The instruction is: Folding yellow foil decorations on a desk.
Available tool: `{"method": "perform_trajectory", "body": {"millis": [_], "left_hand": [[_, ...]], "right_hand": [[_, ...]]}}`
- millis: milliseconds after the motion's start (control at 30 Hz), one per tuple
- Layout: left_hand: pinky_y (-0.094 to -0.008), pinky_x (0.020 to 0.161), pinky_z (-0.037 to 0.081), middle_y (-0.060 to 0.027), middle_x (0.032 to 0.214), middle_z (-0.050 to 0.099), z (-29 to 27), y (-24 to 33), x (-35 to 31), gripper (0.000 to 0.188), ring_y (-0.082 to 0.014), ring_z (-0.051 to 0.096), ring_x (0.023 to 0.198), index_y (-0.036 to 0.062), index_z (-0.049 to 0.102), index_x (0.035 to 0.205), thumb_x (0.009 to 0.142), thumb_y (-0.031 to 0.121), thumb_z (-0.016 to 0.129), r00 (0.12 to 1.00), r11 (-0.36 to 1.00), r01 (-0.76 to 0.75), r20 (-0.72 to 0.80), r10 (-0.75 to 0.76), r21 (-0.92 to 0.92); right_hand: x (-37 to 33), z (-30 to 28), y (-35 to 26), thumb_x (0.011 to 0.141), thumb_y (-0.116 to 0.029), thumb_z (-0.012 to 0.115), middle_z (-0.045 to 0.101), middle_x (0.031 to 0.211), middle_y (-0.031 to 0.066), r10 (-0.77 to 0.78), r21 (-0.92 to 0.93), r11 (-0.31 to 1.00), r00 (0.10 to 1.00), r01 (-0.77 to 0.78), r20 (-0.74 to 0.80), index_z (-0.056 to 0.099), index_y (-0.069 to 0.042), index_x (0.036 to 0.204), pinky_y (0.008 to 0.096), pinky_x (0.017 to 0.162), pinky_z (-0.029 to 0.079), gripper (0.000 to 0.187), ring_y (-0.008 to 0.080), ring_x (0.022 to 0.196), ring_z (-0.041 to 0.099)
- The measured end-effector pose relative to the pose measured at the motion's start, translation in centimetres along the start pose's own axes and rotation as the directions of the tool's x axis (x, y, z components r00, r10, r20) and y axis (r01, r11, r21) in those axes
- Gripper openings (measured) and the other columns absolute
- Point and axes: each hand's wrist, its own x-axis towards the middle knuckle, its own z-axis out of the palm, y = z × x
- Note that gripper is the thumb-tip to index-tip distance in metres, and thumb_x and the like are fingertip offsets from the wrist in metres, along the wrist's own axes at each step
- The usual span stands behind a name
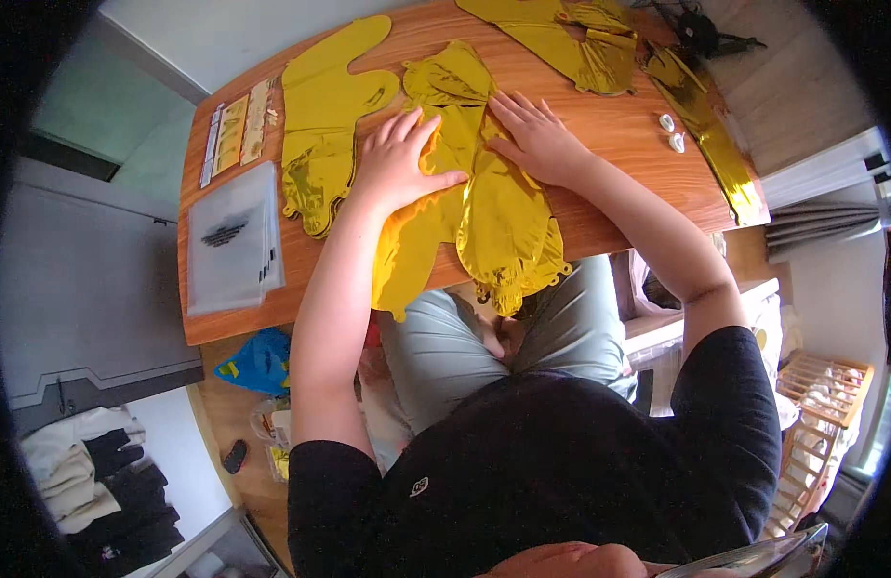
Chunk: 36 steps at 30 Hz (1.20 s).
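Flat gold foil balloons (508, 217) lie in front of me, their near ends hanging over the table's front edge. My left hand (399, 159) presses on the foil's left part with its fingers spread. On the right part of the same foil, my right hand (537, 140) lies flat, fingers stretched out toward the far side. Between the two hands the foil is folded and creased. Just left of my left hand lies another deflated gold foil balloon (322, 106), curved in outline. Whether the foil under my hands is one balloon or several, I cannot tell.
Clear plastic bags (233, 241) lie stacked on the wooden table (619, 144) at left, below a printed card (238, 132). More gold foil (551, 43) lies at the far side, with a gold strip (705, 135) along the right edge. Two small white rolls (677, 143) sit nearby.
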Motion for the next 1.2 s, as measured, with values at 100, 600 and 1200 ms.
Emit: {"method": "perform_trajectory", "body": {"millis": [100, 600, 1200], "left_hand": [[-0.0547, 0.123, 0.027, -0.0089, 0.167, 0.034, 0.0, 0.1, -0.1, 0.098, -0.0338, 0.031, 0.153, 0.0244, 0.041, 0.159, 0.08, 0.071, 0.074, 1.0, 1.0, 0.014, 0.002, -0.014, 0.002], [-0.0512, 0.124, 0.026, -0.0125, 0.165, 0.039, 0.3, -2.2, 0.5, 0.093, -0.0337, 0.032, 0.153, 0.0194, 0.048, 0.155, 0.081, 0.07, 0.074, 0.999, 0.965, 0.002, -0.044, -0.014, -0.262], [-0.0423, 0.1, 0.053, -0.0117, 0.124, 0.071, -1.1, 1.2, 11.2, 0.025, -0.0311, 0.067, 0.115, 0.0089, 0.073, 0.118, 0.098, 0.021, 0.063, 0.949, 0.945, -0.28, -0.193, 0.247, -0.166]], "right_hand": [[0.0, 0.1, -0.5, 0.105, -0.059, 0.044, 0.032, 0.167, 0.0174, 0.016, -0.015, 1.0, 1.0, -0.016, -0.004, 0.031, -0.003, 0.161, 0.0528, 0.127, 0.02, 0.08, 0.0348, 0.157, 0.025], [-0.5, -0.4, -2.0, 0.099, -0.068, 0.048, 0.034, 0.166, 0.0184, 0.02, -0.039, 0.999, 0.995, -0.024, -0.097, 0.026, -0.014, 0.164, 0.0551, 0.126, 0.022, 0.088, 0.0371, 0.155, 0.029], [-0.7, 0.1, -1.7, 0.098, -0.066, 0.05, 0.036, 0.165, 0.0191, 0.012, -0.051, 0.999, 0.993, -0.018, -0.117, 0.03, -0.012, 0.163, 0.0552, 0.125, 0.022, 0.087, 0.0364, 0.154, 0.03]]}}
